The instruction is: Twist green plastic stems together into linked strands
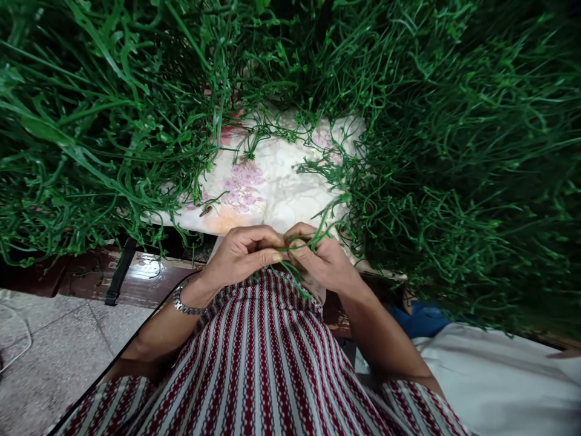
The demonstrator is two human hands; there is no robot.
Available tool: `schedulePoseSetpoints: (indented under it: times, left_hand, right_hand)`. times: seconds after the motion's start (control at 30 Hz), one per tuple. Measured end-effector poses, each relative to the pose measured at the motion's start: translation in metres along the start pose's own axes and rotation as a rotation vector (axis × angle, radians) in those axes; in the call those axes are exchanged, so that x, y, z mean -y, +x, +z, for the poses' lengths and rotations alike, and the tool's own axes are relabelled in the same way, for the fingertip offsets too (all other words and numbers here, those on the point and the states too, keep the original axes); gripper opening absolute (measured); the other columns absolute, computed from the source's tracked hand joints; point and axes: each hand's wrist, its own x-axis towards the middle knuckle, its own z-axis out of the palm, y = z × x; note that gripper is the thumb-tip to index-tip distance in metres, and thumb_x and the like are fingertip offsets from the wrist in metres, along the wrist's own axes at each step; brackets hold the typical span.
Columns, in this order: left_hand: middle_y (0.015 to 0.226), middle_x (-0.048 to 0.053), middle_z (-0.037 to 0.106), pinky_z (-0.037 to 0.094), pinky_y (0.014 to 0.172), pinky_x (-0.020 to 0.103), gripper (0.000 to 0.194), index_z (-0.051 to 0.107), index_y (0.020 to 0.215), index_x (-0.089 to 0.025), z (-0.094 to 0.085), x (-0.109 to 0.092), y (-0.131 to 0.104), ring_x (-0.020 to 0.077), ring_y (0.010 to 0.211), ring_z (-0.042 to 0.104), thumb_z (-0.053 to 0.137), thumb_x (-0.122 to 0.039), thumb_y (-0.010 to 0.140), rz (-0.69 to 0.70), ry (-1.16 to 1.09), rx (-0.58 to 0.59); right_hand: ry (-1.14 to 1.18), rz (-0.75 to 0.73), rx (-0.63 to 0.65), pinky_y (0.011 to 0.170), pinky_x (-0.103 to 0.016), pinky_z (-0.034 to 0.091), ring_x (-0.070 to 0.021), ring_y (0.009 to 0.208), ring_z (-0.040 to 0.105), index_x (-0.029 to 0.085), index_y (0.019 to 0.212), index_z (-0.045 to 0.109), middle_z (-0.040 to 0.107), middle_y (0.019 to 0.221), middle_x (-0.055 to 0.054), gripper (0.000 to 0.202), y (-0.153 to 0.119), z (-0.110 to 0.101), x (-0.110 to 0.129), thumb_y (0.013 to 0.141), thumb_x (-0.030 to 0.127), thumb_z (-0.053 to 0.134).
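Note:
My left hand and my right hand meet at the front edge of the table, close to my body. Both are closed in a pinch, fingertips touching or nearly so. Between them they grip thin green plastic-looking stems. The stem ends stick out above my right hand, and more hang down below the fingers. Exactly where each fingertip presses on the stems is hidden.
Large heaps of similar green branched stems cover the left, back and right. A white floral cloth shows in the middle. A black strap hangs at the table's left edge. White fabric lies at lower right.

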Motion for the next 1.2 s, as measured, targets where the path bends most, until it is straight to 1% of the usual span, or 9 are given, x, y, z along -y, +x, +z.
schedulePoseSetpoints:
  times: [0.2,0.43,0.53,0.63,0.7,0.77,0.93,1.07,1.2]
  left_hand:
    - [0.064,0.000,0.054,0.037,0.059,0.023,0.010,0.064,0.067,-0.016,0.007,0.006,0.004,0.0103,0.063,0.049,0.068,-0.024,0.072,0.201,0.054,-0.136]
    - [0.063,-0.004,0.043,0.028,0.041,0.017,0.016,0.053,0.070,-0.017,0.024,0.008,0.001,0.0060,0.049,0.035,0.064,-0.028,0.075,-0.094,-0.423,-0.200]
    - [0.067,-0.003,0.045,0.036,0.051,0.016,0.014,0.052,0.071,-0.017,0.029,0.010,0.000,0.0061,0.057,0.041,0.063,-0.025,0.076,-0.077,-0.455,-0.248]
    - [0.075,-0.001,0.050,0.039,0.063,0.018,0.008,0.056,0.079,-0.017,0.028,0.012,0.000,0.0080,0.068,0.047,0.061,-0.023,0.078,-0.017,-0.352,-0.264]
    - [0.076,0.000,0.051,0.038,0.063,0.018,0.006,0.057,0.082,-0.017,0.026,0.014,0.000,0.0090,0.070,0.047,0.059,-0.022,0.080,0.036,-0.223,-0.256]
    - [0.074,0.000,0.049,0.036,0.062,0.019,0.007,0.057,0.081,-0.016,0.024,0.015,-0.001,0.0095,0.068,0.046,0.057,-0.023,0.081,0.087,-0.140,-0.260]
    - [0.073,0.000,0.045,0.035,0.060,0.020,0.012,0.054,0.080,-0.017,0.022,0.016,-0.003,0.0102,0.067,0.042,0.056,-0.028,0.082,0.059,-0.221,-0.207]
    - [0.073,0.000,0.045,0.033,0.057,0.021,0.015,0.053,0.079,-0.017,0.017,0.016,-0.006,0.0101,0.064,0.040,0.057,-0.031,0.081,0.050,-0.204,-0.142]
    - [0.069,-0.001,0.043,0.032,0.055,0.020,0.017,0.052,0.075,-0.016,0.016,0.014,-0.007,0.0093,0.061,0.039,0.059,-0.031,0.080,0.037,-0.177,-0.165]
  right_hand:
    - [0.179,0.057,0.084,0.054,-0.018,0.032,-0.0057,0.057,0.036,0.015,0.076,0.052,0.041,0.063,0.005,0.026,0.000,0.013,-0.008,0.076,0.038,0.064]
    - [0.255,0.112,0.053,0.068,-0.024,0.042,-0.0107,0.070,0.052,0.016,0.082,0.055,0.053,0.074,0.001,0.018,-0.002,0.016,-0.009,0.078,0.032,0.063]
    - [0.113,0.099,0.023,0.063,-0.023,0.041,-0.0096,0.064,0.049,0.016,0.079,0.053,0.051,0.069,0.002,0.018,-0.002,0.017,-0.007,0.080,0.032,0.060]
    - [-0.142,0.019,-0.066,0.057,-0.020,0.035,-0.0078,0.060,0.043,0.017,0.074,0.050,0.045,0.064,0.004,0.018,-0.005,0.018,-0.005,0.082,0.031,0.057]
    - [-0.286,-0.034,-0.119,0.058,-0.020,0.034,-0.0076,0.061,0.042,0.017,0.073,0.050,0.045,0.065,0.004,0.016,-0.007,0.019,-0.005,0.082,0.029,0.057]
    - [-0.313,-0.045,-0.137,0.061,-0.020,0.035,-0.0080,0.063,0.044,0.017,0.074,0.051,0.048,0.067,0.003,0.015,-0.007,0.020,-0.006,0.081,0.028,0.058]
    - [0.001,0.082,0.040,0.055,-0.020,0.034,-0.0070,0.059,0.038,0.017,0.075,0.045,0.042,0.066,0.004,0.021,-0.001,0.016,-0.008,0.083,0.034,0.054]
    - [-0.116,0.074,0.163,0.054,-0.020,0.029,-0.0063,0.058,0.033,0.016,0.071,0.045,0.035,0.064,0.005,0.023,0.000,0.014,-0.007,0.086,0.034,0.050]
    - [-0.213,-0.046,0.159,0.053,-0.020,0.028,-0.0056,0.055,0.030,0.017,0.066,0.041,0.032,0.060,0.006,0.024,-0.002,0.014,-0.005,0.088,0.026,0.047]
